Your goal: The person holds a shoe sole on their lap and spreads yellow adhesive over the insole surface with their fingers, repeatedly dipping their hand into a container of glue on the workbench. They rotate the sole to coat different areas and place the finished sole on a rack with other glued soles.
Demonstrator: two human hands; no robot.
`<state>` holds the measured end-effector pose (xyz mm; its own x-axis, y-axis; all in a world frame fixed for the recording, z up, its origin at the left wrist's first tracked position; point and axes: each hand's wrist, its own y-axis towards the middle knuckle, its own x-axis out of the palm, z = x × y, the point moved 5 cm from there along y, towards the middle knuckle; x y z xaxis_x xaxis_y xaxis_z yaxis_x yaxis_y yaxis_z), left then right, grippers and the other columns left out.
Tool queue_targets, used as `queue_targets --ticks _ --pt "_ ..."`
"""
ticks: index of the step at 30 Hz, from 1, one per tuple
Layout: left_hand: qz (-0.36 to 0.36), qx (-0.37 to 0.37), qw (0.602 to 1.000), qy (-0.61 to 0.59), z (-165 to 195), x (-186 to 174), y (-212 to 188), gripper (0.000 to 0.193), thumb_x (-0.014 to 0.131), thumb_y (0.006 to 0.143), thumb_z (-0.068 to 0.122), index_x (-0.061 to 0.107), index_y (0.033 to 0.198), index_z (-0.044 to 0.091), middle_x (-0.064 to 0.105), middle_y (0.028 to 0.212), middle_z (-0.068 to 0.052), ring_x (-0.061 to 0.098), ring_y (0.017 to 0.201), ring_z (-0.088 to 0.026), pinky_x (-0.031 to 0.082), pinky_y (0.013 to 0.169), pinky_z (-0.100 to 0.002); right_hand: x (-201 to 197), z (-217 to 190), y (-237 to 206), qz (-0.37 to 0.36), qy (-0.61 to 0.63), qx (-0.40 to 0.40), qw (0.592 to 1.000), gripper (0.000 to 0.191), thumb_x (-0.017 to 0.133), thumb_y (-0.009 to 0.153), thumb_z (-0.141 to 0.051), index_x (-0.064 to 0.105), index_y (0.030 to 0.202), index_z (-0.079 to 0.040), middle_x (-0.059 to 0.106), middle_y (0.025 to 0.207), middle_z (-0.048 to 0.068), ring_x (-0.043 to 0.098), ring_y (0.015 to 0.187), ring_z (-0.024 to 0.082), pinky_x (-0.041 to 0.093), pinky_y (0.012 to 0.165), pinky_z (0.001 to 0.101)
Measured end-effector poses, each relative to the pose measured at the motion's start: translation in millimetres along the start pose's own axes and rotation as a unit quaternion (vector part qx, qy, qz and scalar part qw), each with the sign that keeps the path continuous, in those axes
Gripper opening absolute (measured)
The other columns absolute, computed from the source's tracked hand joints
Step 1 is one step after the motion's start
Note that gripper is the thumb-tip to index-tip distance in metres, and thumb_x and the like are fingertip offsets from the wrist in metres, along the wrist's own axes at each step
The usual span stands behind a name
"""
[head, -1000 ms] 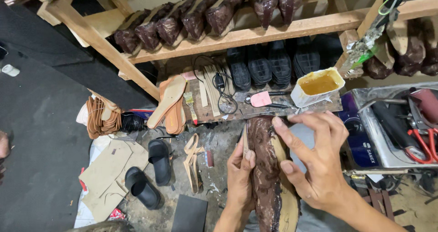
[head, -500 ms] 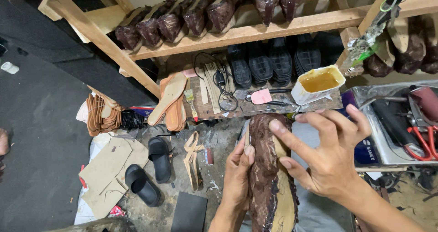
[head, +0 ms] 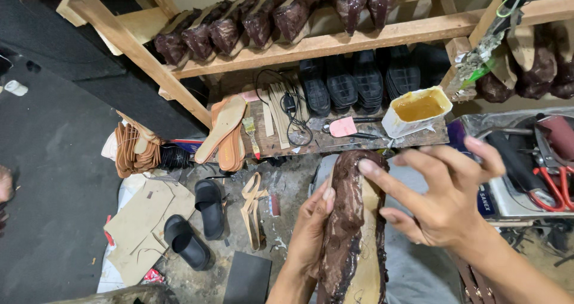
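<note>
The shoe (head: 353,220) lay sole-up in front of me, over my lap, its toe pointing toward the bench (head: 335,141). Dark brown leather was folded over the edges of its pale insole. My left hand (head: 308,235) held it from the left side, thumb pressed on the leather rim and fingers wrapped under, a firm hold on the shoe. My right hand (head: 445,205) was spread wide open beside it, holding nothing; only the forefinger tip touched the leather near the toe, the other fingers fanned out in the air.

Just beyond the toe, on the bench, stood a white tub (head: 417,109) of amber glue, with a pink scrap (head: 342,127) and a brush (head: 250,133) nearby, and tan soles (head: 222,130) leaning over its left edge. Black soles (head: 359,82) stood in a row behind them. On the shelf (head: 335,40) above sat more brown shoes (head: 263,20). Down on the floor to my left lay two black slippers (head: 197,223) beside cardboard (head: 146,220). Red pliers (head: 553,187) lay at my right.
</note>
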<state>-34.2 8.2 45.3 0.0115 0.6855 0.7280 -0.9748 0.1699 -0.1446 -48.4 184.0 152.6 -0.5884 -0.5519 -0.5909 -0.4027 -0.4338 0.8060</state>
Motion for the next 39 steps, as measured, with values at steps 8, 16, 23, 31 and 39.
queue_targets --ticks 8,16,23,31,39 --pt "-0.003 -0.007 1.0 -0.018 0 0 -1 0.06 0.066 0.1 0.026 0.05 0.151 0.0 0.068 0.131 -0.011 0.07 0.107 -0.016 0.058 0.093 -0.032 -5 -3 -4 0.031 0.025 -0.05 0.998 0.046 0.047 0.101 -0.055 0.08 0.12 -0.029 0.063 0.102 0.001 0.051 0.104 0.026 0.021 0.106 0.0536" --pt "0.011 -0.02 1.0 -0.001 0 -3 -3 0.058 0.065 0.098 0.029 0.052 0.146 -0.001 0.07 0.127 -0.011 0.071 0.107 -0.016 0.06 0.092 -0.031 -7 -7 -10 0.032 0.056 -0.066 0.996 0.04 0.051 0.103 -0.051 0.079 0.12 -0.029 0.063 0.103 -0.002 0.051 0.101 0.024 0.021 0.107 0.0522" --pt "0.03 -0.031 0.999 0.009 0 -1 -6 0.061 0.066 0.097 0.03 0.051 0.147 -0.001 0.07 0.128 -0.012 0.072 0.106 -0.016 0.06 0.092 -0.032 -8 -10 -13 0.032 0.085 -0.078 0.993 0.039 0.054 0.097 -0.046 0.078 0.12 -0.025 0.062 0.101 0.0 0.051 0.1 0.025 0.02 0.104 0.0524" --pt "-0.006 -0.022 1.0 0.002 4 9 -10 0.064 0.068 0.097 0.027 0.049 0.151 -0.001 0.069 0.131 -0.013 0.071 0.106 -0.017 0.059 0.092 -0.033 -9 -6 -9 0.028 0.088 -0.033 0.995 0.041 0.053 0.095 -0.043 0.078 0.121 -0.024 0.061 0.099 0.0 0.049 0.102 0.026 0.021 0.104 0.0511" --pt "-0.023 -0.014 1.0 -0.006 5 13 -13 0.064 0.068 0.098 0.027 0.048 0.153 0.0 0.067 0.133 -0.012 0.07 0.109 -0.016 0.058 0.094 -0.032 -11 -6 -6 0.014 0.039 0.022 0.999 0.037 0.056 0.098 -0.038 0.078 0.123 -0.023 0.062 0.101 0.002 0.048 0.105 0.027 0.021 0.106 0.0518"
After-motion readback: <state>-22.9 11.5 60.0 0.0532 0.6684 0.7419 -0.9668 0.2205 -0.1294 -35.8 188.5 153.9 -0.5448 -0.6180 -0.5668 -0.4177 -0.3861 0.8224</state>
